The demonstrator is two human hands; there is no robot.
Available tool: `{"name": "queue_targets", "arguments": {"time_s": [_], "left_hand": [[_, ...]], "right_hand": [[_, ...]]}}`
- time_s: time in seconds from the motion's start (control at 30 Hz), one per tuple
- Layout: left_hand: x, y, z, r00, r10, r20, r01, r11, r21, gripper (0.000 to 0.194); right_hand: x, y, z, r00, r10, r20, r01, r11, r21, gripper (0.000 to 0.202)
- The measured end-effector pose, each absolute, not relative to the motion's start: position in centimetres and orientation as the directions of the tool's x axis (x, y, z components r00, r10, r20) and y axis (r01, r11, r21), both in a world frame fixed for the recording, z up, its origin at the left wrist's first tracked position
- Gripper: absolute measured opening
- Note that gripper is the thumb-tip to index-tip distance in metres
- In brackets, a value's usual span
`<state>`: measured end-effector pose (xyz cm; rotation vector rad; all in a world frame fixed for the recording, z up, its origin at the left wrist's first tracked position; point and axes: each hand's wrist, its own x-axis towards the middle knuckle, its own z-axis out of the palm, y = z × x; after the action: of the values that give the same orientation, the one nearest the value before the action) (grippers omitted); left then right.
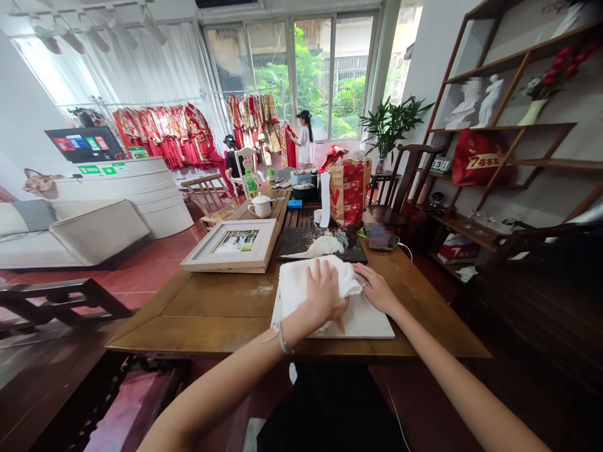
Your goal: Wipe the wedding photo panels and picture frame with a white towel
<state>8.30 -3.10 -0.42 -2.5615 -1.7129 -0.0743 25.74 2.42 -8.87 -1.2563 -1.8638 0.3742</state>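
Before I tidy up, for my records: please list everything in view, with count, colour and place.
Table: one, brown, centre
Board: one, white, near table edge
Cloth: one, white, on board
Panel: one, mostly black, beyond board
Picture frame: one, pale, table left
Lidded pot: one, white, beyond frame
Bottles: two, green, far table end
Paper bag: one, red-and-tan, table right
Shelf unit: one, brown, right
Statuettes: two, white, shelf unit
Plant: one, green, back right
Garments: many, mostly red, back
People: two, black and white tops, back
Counter: one, white, left
Monitor: one, dark, above counter
Sofa: one, pale, left
Left hand: one, bare, on cloth
Right hand: one, bare, at cloth edge
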Motion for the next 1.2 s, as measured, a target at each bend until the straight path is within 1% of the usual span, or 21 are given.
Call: {"name": "queue_targets", "arguments": {"time_s": [0.1, 0.23, 0.33, 0.43, 0.53, 0.6, 0.73, 0.9, 1.0, 1.1, 1.2], "left_hand": [[10.1, -1.2, -0.5, 0.391, 0.917, 0.075, 0.920, -0.388, -0.055, 0.068], [11.5, -1.4, -0.8, 0.407, 0.910, 0.074, 0.913, -0.404, -0.055, 0.069], [11.5, -3.7, -1.1, 0.449, 0.892, 0.055, 0.893, -0.446, -0.057, 0.072], [10.9, -7.4, -1.2, 0.526, 0.850, 0.042, 0.850, -0.523, -0.062, 0.078], [10.3, -11.1, -1.2, 0.604, 0.796, 0.035, 0.797, -0.603, -0.034, 0.088], [10.4, -12.6, -1.3, 0.627, 0.779, 0.024, 0.779, -0.626, -0.015, 0.092], [11.1, -12.2, -1.4, 0.559, 0.829, -0.012, 0.829, -0.559, -0.017, 0.090], [11.8, -7.4, -0.9, 0.404, 0.915, 0.010, 0.915, -0.404, -0.023, 0.085], [11.6, -4.5, -0.3, 0.341, 0.940, 0.020, 0.940, -0.341, -0.010, 0.078], [11.2, -3.3, 0.1, 0.348, 0.937, 0.024, 0.937, -0.348, -0.024, 0.074], [10.6, -5.0, 0.2, 0.415, 0.910, 0.003, 0.908, -0.414, -0.063, 0.073]], "right_hand": [[25.9, 2.4, -8.7, -0.193, 0.850, 0.490, 0.597, 0.498, -0.629, 0.041], [26.3, 2.4, -8.7, -0.239, 0.822, 0.517, 0.549, 0.554, -0.626, 0.042], [26.6, 2.7, -9.0, -0.217, 0.836, 0.505, 0.541, 0.533, -0.651, 0.039], [26.7, 3.0, -9.3, -0.199, 0.846, 0.495, 0.543, 0.516, -0.663, 0.036], [26.7, 3.1, -9.3, -0.191, 0.863, 0.468, 0.574, 0.485, -0.660, 0.035], [26.6, 3.2, -9.2, -0.181, 0.868, 0.463, 0.593, 0.471, -0.652, 0.035], [26.6, 3.5, -9.4, -0.179, 0.868, 0.462, 0.599, 0.469, -0.649, 0.035], [26.7, 3.5, -9.5, -0.185, 0.861, 0.473, 0.570, 0.486, -0.663, 0.036], [26.6, 2.9, -9.1, -0.205, 0.846, 0.493, 0.566, 0.513, -0.645, 0.039], [26.4, 2.5, -8.7, -0.227, 0.840, 0.494, 0.569, 0.526, -0.632, 0.039], [26.4, 2.6, -8.8, -0.219, 0.847, 0.484, 0.565, 0.515, -0.645, 0.038]]}}
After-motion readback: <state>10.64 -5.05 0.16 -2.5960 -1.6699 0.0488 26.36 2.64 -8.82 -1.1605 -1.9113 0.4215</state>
